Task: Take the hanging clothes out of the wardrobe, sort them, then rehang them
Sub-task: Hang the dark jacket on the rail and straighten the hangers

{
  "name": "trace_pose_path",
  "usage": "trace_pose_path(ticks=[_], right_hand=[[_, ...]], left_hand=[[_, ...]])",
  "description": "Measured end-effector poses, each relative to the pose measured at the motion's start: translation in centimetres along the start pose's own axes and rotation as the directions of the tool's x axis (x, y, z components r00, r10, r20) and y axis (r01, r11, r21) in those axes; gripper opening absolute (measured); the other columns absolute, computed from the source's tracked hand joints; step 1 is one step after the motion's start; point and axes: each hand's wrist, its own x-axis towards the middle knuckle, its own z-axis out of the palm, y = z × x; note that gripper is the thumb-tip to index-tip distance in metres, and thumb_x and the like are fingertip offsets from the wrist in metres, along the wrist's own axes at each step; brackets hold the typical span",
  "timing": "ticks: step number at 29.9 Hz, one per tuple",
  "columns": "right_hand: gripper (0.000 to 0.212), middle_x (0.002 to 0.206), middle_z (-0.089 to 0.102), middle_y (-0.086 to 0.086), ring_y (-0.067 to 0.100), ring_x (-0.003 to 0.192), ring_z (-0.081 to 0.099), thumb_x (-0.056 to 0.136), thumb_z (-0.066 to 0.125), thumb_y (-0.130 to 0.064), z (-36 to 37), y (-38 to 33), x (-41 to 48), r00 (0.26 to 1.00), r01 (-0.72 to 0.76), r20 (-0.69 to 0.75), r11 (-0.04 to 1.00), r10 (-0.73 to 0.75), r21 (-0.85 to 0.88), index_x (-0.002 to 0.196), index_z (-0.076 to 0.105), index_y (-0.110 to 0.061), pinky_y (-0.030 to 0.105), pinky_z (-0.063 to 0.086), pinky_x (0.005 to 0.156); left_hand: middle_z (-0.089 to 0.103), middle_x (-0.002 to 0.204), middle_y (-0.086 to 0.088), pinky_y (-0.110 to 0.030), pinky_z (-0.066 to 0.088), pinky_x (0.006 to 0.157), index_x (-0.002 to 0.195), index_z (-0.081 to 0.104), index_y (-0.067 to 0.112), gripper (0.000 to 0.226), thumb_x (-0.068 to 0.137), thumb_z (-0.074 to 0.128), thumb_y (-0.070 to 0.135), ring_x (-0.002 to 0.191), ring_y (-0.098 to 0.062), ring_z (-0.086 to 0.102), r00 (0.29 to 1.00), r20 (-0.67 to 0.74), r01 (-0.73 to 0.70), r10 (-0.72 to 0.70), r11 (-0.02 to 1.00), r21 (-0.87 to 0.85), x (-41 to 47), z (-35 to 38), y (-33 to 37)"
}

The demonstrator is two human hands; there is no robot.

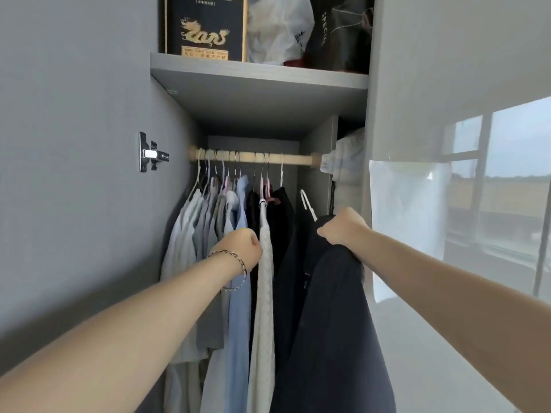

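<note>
A wooden rail (293,159) crosses the open wardrobe, carrying several hangers. Pale grey and white shirts (190,234) hang at the left, a light blue shirt (240,308) beside them, then a cream knitted garment (264,293) and black clothes (283,234). My left hand (241,248), a bracelet on its wrist, is closed against the clothes between the blue shirt and the cream knit. My right hand (343,228) grips a dark navy garment (334,323) on a white hanger (308,204), held below the rail and off it, at the right end.
A grey shelf (259,71) above the rail holds a black box with a gold dragon (205,28), a white plastic bag (278,28) and a black bag (340,31). The open grey door with a hinge (152,152) stands left. A glossy white door (447,84) stands right.
</note>
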Motion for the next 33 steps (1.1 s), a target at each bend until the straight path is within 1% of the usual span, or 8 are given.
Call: trace_pose_path(ticks=[3,5,9,13,19,24,28,33], right_hand=[[0.029,0.064,0.033,0.001,0.014,0.053,0.031,0.091,0.041,0.002,-0.7,-2.3,1.6,0.999,0.040,0.009,0.995,-0.041,0.091,0.067,0.034,-0.014,0.020,0.025,0.049],[0.024,0.064,0.028,0.001,0.014,0.053,0.027,0.092,0.032,0.007,-1.1,-2.3,3.1,0.991,0.134,0.038,0.985,-0.131,-0.104,0.084,0.035,-0.016,0.021,0.020,0.048],[0.025,0.062,0.029,0.001,0.013,0.052,0.027,0.095,0.042,-0.005,-0.4,-1.0,7.5,0.995,0.012,-0.096,0.968,0.012,0.249,0.071,0.035,-0.008,0.020,0.022,0.044],[0.042,0.060,0.033,0.001,0.014,0.050,0.030,0.092,0.053,-0.020,0.1,-1.0,11.6,0.976,0.091,-0.218,0.941,-0.019,0.325,0.061,0.026,-0.014,0.023,0.023,0.044],[0.022,0.074,0.051,0.007,0.029,0.086,0.055,0.094,0.054,-0.024,0.8,-4.5,17.4,0.933,0.233,-0.348,0.890,-0.091,0.392,0.080,0.045,-0.009,0.028,0.036,0.067],[0.036,0.122,0.058,0.023,0.037,0.116,0.053,0.096,0.051,-0.024,4.0,-4.9,21.5,0.977,0.149,-0.205,0.882,-0.060,0.448,0.117,0.053,0.006,0.035,0.044,0.089],[0.039,0.123,0.057,0.025,0.038,0.115,0.054,0.095,0.052,-0.023,8.5,-3.4,22.7,0.998,0.015,-0.064,0.870,0.020,0.492,0.118,0.053,0.009,0.034,0.045,0.091],[0.028,0.119,0.057,0.026,0.039,0.112,0.055,0.097,0.047,-0.015,10.5,-4.7,21.8,0.967,0.041,-0.222,0.786,0.124,0.616,0.115,0.048,0.007,0.038,0.046,0.086]], left_hand=[[0.070,0.089,-0.021,-0.043,0.055,0.079,0.069,0.053,0.009,0.025,0.089,0.038,0.008,0.079,-0.033,0.068,0.999,-0.024,-0.036,0.036,0.999,-0.012,2.9,-0.7,0.2],[0.069,0.088,-0.020,-0.043,0.054,0.078,0.071,0.054,0.009,0.024,0.089,0.038,0.009,0.081,-0.034,0.068,0.996,-0.068,-0.052,0.052,0.999,-0.003,4.3,-1.1,0.0],[0.070,0.088,-0.020,-0.042,0.054,0.078,0.082,0.061,0.001,0.024,0.088,0.040,0.010,0.077,-0.031,0.068,0.990,-0.134,-0.043,0.041,0.999,-0.010,6.7,-1.5,-0.4],[0.068,0.089,-0.017,-0.042,0.056,0.074,0.083,0.063,0.000,0.026,0.088,0.039,0.008,0.074,-0.027,0.067,0.981,-0.188,-0.054,0.054,0.999,0.003,8.8,-2.0,-0.1],[0.059,0.071,-0.011,-0.037,0.048,0.064,0.079,0.061,0.007,0.023,0.088,0.040,0.010,0.065,-0.017,0.052,0.968,-0.242,-0.053,0.066,0.997,0.062,10.6,-2.1,0.0],[0.065,0.078,-0.014,-0.030,0.044,0.060,0.088,0.061,0.005,0.024,0.088,0.037,0.010,0.065,-0.021,0.057,0.972,-0.236,-0.005,0.009,1.000,0.015,11.9,-2.0,-0.5],[0.070,0.086,-0.011,-0.038,0.055,0.073,0.085,0.061,0.016,0.024,0.091,0.039,0.012,0.074,-0.026,0.066,0.974,-0.228,0.003,-0.004,1.000,-0.002,12.3,-1.7,-0.9],[0.070,0.088,-0.015,-0.039,0.055,0.073,0.086,0.061,0.012,0.023,0.091,0.039,0.009,0.065,-0.021,0.059,0.973,-0.230,0.012,-0.018,1.000,-0.026,12.1,-1.5,-1.3]])
